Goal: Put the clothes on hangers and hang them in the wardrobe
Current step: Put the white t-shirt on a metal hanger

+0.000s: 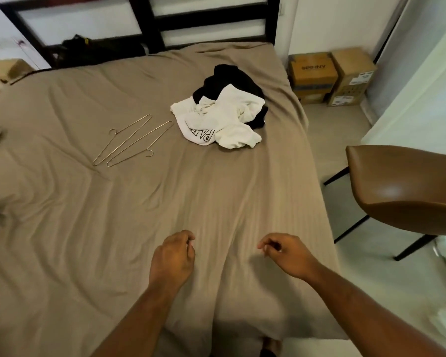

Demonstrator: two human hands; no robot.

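Two garments lie heaped on the far right part of the bed (216, 197): a white top (224, 119) crumpled over a black one (224, 81), the two touching. Two wire hangers (139, 143) lie flat on the sheet to the left of the heap, side by side, near it. Left hand (171, 256) and right hand (286, 253) are at the bed's near end, well apart from clothes and hangers; fingers loosely curled, nothing grasped. A brown chair (407, 191) stands right of the bed. Cardboard boxes (330, 76) sit on the floor beyond the far right corner.
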